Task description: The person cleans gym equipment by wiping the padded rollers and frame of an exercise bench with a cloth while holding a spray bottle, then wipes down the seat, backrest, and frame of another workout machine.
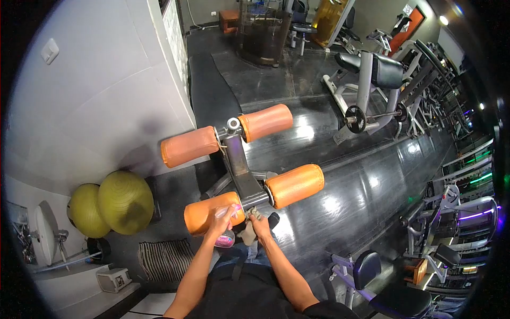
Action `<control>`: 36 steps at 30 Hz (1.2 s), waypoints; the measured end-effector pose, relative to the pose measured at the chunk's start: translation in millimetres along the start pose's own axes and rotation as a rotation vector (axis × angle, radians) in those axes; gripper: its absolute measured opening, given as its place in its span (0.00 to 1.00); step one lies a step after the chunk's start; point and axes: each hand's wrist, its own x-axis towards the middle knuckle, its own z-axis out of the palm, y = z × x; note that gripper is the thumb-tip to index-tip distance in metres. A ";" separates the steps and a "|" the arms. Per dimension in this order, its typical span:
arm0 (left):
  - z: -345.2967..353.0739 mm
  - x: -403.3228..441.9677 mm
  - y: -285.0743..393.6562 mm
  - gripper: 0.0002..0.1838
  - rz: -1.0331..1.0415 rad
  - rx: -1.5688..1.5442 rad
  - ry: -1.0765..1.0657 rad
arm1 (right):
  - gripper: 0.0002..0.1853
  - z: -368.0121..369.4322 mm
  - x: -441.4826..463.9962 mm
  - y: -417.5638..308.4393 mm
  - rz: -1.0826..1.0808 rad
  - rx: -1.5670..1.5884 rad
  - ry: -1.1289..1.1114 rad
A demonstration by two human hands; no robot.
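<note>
My left hand (222, 222) is closed around a spray bottle (225, 240) with pink liquid in it, by the near left orange padded roller (202, 217). In my right hand (260, 225) is a bunched beige cloth (247, 234), just below the metal bar of the exercise machine (241, 167). Three more padded rollers belong to this machine: an orange one (296, 185) at near right, and two of a paler orange, far left (190, 147) and far right (267, 123).
Two green exercise balls (126, 202) rest by the wall at left, near a striped mat (166, 260) and a white sink (45, 234). A bench with a barbell (372, 80) stands at far right. A black padded seat (401, 304) is at lower right.
</note>
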 end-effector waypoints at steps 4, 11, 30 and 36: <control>-1.3 0.6 -0.6 0.22 0.010 0.020 -0.003 | 0.18 -26.0 -19.5 -39.9 -0.403 -0.409 0.133; -0.6 -0.2 -2.3 0.22 -0.002 -0.025 0.003 | 0.25 -7.2 -32.7 -88.3 -0.748 -0.908 0.330; 0.1 -0.8 3.6 0.22 -0.012 -0.054 0.007 | 0.14 -0.7 11.3 -112.7 -0.768 -1.329 0.131; 5.3 3.6 -0.6 0.20 -0.046 -0.070 0.053 | 0.12 3.5 37.5 -135.2 -0.773 -1.521 -0.217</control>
